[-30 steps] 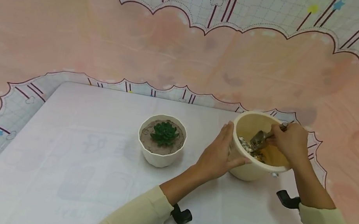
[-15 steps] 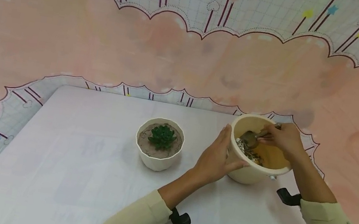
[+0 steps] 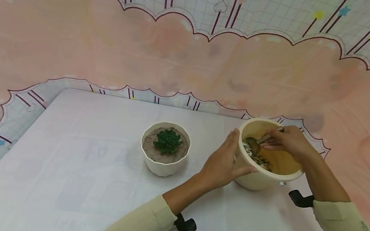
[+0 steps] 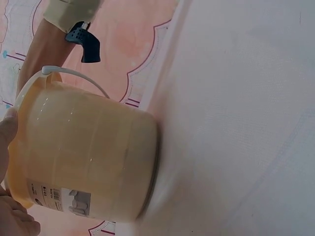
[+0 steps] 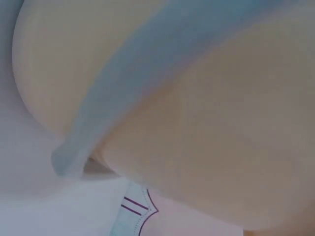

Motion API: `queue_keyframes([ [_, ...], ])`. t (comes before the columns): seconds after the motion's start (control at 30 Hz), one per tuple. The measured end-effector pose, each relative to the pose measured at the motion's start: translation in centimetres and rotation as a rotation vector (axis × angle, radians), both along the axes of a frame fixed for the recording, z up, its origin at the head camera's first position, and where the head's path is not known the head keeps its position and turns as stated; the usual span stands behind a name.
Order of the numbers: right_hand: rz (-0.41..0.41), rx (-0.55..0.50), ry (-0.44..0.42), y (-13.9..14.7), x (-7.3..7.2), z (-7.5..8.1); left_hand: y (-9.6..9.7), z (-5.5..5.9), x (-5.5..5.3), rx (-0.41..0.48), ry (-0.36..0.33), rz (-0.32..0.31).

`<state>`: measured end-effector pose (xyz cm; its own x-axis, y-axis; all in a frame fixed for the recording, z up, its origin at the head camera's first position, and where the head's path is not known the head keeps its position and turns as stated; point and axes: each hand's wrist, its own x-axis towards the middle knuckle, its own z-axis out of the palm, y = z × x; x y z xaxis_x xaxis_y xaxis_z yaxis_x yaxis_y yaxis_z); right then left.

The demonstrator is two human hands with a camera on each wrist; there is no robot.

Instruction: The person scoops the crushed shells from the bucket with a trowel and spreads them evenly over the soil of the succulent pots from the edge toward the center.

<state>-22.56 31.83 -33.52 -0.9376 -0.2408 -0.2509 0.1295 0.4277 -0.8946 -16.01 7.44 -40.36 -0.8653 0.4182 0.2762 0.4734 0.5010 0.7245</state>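
Note:
A cream plastic bucket [image 3: 253, 180] stands at the right of the table, with dark and pale loose bits [image 3: 260, 159] gathered inside at its left. My left hand [image 3: 221, 160] grips the bucket's left side, thumb along the near rim. The right hand [image 3: 289, 141] reaches over the mouth and holds a small metal scoop [image 3: 253, 144] by its handle. The scoop's head is down among the bits, near the left inner wall. In the left wrist view, the bucket [image 4: 93, 152] shows a label and a pale carrying handle [image 4: 78, 73]. Only the bucket's blurred outside [image 5: 221, 132] and handle band [image 5: 133, 73] fill the right wrist view.
Left of the bucket, a white faceted pot [image 3: 161, 168] holds a green succulent [image 3: 168, 141] in grey-brown soil. A white cloth covers the table [image 3: 86, 180]. Behind hangs a patterned pink curtain [image 3: 165, 55]. Black wrist-camera mounts [image 3: 185, 226] jut from both sleeves.
Inside the bucket, the scoop has moved left toward the inner wall, and my right hand went with it. The left hand keeps its grip. The head view shifted slightly.

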Motion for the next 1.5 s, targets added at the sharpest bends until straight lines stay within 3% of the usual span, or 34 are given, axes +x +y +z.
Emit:
queue_keyframes([
  [0.5,0.109,-0.109,-0.164,0.7,-0.7,-0.1,0.0,0.4,-0.2,-0.013,-0.007,0.015],
  [0.7,0.027,-0.156,-0.286,0.8,-0.4,0.0,0.2,0.3,-0.1,-0.011,-0.019,0.016],
  [1.0,-0.064,-0.216,-0.355,0.6,0.0,0.3,0.1,0.1,-0.2,-0.011,0.008,0.011],
  [1.5,-0.112,-0.319,-0.35,1.2,1.0,2.2,0.1,0.0,-0.5,-0.008,0.021,0.004],
])
